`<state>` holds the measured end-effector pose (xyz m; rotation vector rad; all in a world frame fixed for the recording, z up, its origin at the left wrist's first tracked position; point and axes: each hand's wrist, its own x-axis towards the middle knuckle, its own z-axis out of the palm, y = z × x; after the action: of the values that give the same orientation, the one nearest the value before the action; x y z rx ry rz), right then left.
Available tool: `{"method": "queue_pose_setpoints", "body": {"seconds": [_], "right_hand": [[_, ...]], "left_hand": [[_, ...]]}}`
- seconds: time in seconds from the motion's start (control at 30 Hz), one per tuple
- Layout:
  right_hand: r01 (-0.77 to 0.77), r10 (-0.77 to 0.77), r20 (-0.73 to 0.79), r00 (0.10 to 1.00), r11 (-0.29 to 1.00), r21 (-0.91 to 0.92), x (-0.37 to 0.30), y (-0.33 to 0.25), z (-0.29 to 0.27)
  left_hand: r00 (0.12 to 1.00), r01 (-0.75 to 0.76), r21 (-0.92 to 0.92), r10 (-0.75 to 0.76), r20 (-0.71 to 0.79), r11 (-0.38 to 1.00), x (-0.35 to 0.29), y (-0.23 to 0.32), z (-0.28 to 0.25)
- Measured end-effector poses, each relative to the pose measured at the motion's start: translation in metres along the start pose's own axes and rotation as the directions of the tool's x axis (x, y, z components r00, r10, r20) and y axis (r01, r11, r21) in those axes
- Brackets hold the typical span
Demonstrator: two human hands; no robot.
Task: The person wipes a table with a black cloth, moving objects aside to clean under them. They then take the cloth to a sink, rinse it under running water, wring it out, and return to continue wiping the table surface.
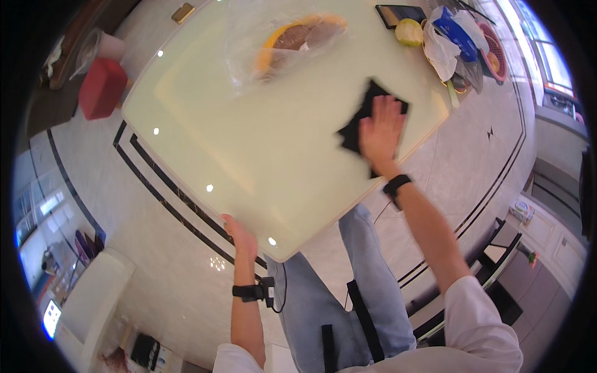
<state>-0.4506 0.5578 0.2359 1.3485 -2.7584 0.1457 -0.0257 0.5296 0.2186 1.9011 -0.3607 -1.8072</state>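
My right hand (381, 129) lies flat on a black cloth (353, 132), fingers stretched out. The cloth is crumpled, with jagged edges, and is spread on the pale, glossy tabletop (249, 130) near its right edge. Hand and cloth are slightly blurred. At the table's near left edge is my left hand (242, 239), low and close to the rim. Most of its fingers are hidden, and I cannot make out whether it grips the edge. Both wrists wear black bands.
Clear plastic (239, 53) covers a yellow-rimmed, brown-centred thing (298, 38) at the far side. Far right are a dark flat device (401, 15), a yellow-green fruit (409, 32), bags (443, 50) and a pink basket (494, 53). A red stool-like object (101, 89) stands left, on the floor.
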Motion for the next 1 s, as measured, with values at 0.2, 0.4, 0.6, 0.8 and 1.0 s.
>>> {"method": "queue_pose_setpoints", "body": {"seconds": [0.2,0.4,0.6,0.8,1.0], "right_hand": [[0.315,-0.398,0.174,0.901,0.874,0.370,-0.107,-0.264,-0.015],[0.497,-0.626,0.142,0.767,0.718,0.487,-0.161,-0.320,-0.031],[0.295,-0.383,0.173,0.908,0.874,0.386,-0.070,-0.240,-0.019],[0.086,-0.082,-0.047,0.996,0.990,0.108,0.060,-0.084,-0.001],[-0.095,0.093,-0.137,0.986,0.995,-0.007,0.123,-0.031,0.019]], "left_hand": [[0.943,0.265,-0.116,-0.232,0.239,0.957,-0.038,0.065,0.013],[0.976,-0.079,0.254,0.126,-0.176,0.964,-0.007,0.111,-0.015],[0.970,-0.177,0.277,0.215,-0.115,0.945,0.043,0.159,0.019],[0.948,-0.002,0.400,0.129,-0.292,0.916,0.086,0.157,0.049],[0.999,-0.028,0.212,0.034,-0.024,0.977,0.108,0.158,0.003]]}}
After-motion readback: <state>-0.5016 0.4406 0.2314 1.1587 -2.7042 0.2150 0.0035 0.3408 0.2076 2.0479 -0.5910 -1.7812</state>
